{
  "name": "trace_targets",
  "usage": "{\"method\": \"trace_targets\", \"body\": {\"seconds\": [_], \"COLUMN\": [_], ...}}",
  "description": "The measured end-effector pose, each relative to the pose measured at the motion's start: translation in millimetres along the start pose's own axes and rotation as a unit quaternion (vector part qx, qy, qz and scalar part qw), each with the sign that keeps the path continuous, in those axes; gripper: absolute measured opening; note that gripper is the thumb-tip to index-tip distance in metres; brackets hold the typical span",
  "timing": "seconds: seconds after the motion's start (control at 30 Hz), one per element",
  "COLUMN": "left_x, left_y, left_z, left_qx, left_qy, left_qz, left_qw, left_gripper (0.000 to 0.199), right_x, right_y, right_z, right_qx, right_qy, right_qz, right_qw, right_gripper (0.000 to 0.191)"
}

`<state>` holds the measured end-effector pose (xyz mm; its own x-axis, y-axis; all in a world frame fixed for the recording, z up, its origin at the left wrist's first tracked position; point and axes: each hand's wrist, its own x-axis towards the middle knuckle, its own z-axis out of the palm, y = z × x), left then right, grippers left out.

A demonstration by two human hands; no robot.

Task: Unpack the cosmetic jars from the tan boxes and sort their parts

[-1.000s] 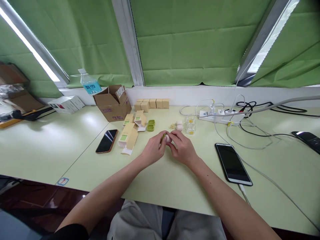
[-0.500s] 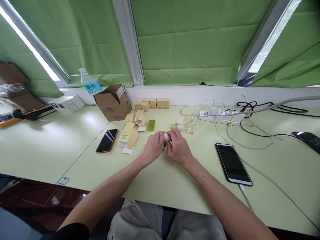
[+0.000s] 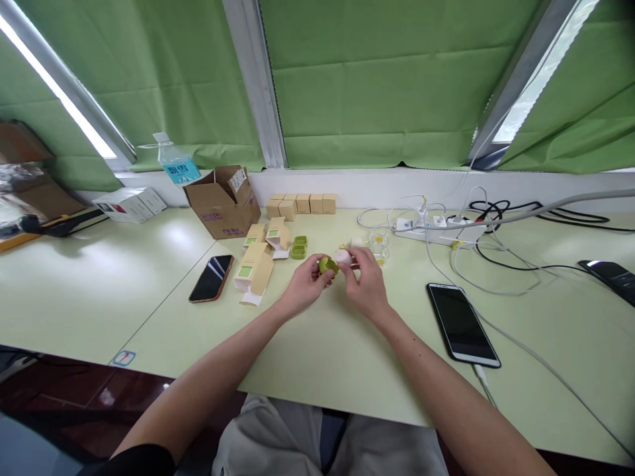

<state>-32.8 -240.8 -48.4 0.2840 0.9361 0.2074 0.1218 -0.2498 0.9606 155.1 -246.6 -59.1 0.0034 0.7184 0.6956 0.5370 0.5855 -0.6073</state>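
Observation:
Above the table, my left hand (image 3: 307,283) is closed around the side of a small hollow green cup (image 3: 327,266), its open mouth showing. Just to the right, my right hand (image 3: 367,277) pinches a white rounded piece (image 3: 342,258) between thumb and fingers. The cup and the white piece are close together but look apart. Behind my right fingers another white piece (image 3: 356,242) is partly hidden. Small clear containers with yellow spots (image 3: 380,250) stand just beyond that hand. Two more green cups (image 3: 299,248) sit beyond my left hand.
Opened cream boxes (image 3: 256,270) and a phone (image 3: 211,278) lie to the left. Behind them are a cardboard carton (image 3: 223,205) and a row of small tan boxes (image 3: 302,205). On the right are a charging phone (image 3: 464,324), a power strip (image 3: 441,231) and loose cables.
My hands have drawn apart. The white piece has come away to the right in my right hand, and the green cup in my left hand now shows.

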Motion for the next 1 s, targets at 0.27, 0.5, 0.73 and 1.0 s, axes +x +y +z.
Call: {"method": "trace_targets", "body": {"seconds": [0.27, 0.5, 0.73, 1.0], "left_x": [7.9, 7.3, 6.8, 5.5], "left_y": [-3.1, 2.5, 4.6, 1.4], "left_z": [-12.8, -10.2, -9.5, -9.6], "left_qx": [0.042, -0.005, -0.010, -0.005], "left_qy": [0.082, 0.063, 0.063, 0.056], "left_qz": [-0.002, -0.023, -0.035, -0.028], "left_qw": [0.996, 0.998, 0.997, 0.998], "left_gripper": [0.049, 0.054, 0.055, 0.056], "right_x": [11.7, 9.2, 7.4, 6.2], "right_y": [50.7, 54.0, 52.6, 55.8], "right_z": [-26.4, -17.5, -19.2, -21.3], "right_qx": [-0.287, -0.313, -0.327, -0.311], "right_qy": [-0.010, -0.049, -0.048, -0.053], "right_qz": [-0.086, -0.118, -0.104, -0.075], "right_qw": [0.954, 0.941, 0.938, 0.946], "right_gripper": [0.024, 0.021, 0.020, 0.024]}}
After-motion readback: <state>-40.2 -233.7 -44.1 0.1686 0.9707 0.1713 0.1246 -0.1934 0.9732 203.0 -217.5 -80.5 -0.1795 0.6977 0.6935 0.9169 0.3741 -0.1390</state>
